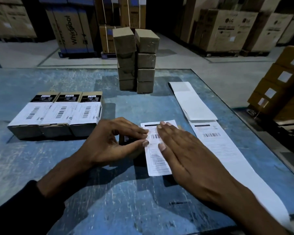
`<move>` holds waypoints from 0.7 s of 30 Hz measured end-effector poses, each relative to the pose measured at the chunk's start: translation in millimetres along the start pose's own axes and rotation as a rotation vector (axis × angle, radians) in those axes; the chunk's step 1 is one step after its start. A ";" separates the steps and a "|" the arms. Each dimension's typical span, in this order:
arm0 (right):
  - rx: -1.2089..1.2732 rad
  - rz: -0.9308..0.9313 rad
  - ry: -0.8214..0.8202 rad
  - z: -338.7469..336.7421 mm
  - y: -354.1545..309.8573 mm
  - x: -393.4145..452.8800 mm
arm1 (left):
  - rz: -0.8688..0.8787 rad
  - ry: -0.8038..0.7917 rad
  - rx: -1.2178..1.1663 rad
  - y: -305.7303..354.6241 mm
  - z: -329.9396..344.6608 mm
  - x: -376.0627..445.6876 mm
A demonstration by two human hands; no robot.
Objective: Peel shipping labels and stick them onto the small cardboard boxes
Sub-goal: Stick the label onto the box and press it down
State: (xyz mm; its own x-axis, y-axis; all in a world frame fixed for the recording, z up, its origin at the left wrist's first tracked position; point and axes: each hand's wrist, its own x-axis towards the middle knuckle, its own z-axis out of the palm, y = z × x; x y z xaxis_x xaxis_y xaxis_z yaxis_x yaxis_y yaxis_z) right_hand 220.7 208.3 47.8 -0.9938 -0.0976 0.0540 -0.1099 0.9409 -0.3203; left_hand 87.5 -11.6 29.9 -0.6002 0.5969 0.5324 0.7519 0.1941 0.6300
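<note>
Right hand (185, 150) flat, fingers straight and together, palm down on the label (157, 160), pressing it. Left hand (109, 141) beside it, fingers curled, thumb and fingertips pinching the label's left edge by the barcode. The label lies over a small dark box (126, 139), mostly hidden under the hands and paper; only a sliver shows between the left thumb and fingers. This sits near the middle of the blue table (41, 167), toward the near edge.

Left side of the table: three boxes (54, 119) in a row, touching side by side, each with a white barcode label already on top.

Far edge, centre: two stacks of plain boxes (136, 65), four high each, standing just beside one another; left stack leans slightly.

Right side: a long strip of labels (227, 150) runs from the near right corner toward the far edge, one printed label showing, a blank folded length (192, 100) beyond it.

Off the table, right: stacked cartons (282, 82) with white stickers. Large cartons stand on the floor behind.
</note>
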 end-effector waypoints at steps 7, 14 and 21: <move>0.067 0.136 0.006 -11.2 15.8 -10.6 | -0.036 0.022 -0.026 4.0 2.1 -2.2; 0.009 0.156 0.255 -15.9 17.1 0.9 | -0.043 0.027 -0.050 4.1 2.0 -1.7; -0.042 -0.141 0.000 -0.1 0.1 16.6 | -0.046 0.033 -0.043 2.6 2.5 -1.3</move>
State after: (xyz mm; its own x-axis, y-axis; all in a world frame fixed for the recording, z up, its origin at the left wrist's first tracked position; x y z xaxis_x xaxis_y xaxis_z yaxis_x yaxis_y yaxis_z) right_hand 204.2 206.9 48.8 -0.9685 -0.2301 0.0955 -0.2477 0.9305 -0.2700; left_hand 91.0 -10.0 29.4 -0.6432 0.5622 0.5198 0.7111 0.1868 0.6778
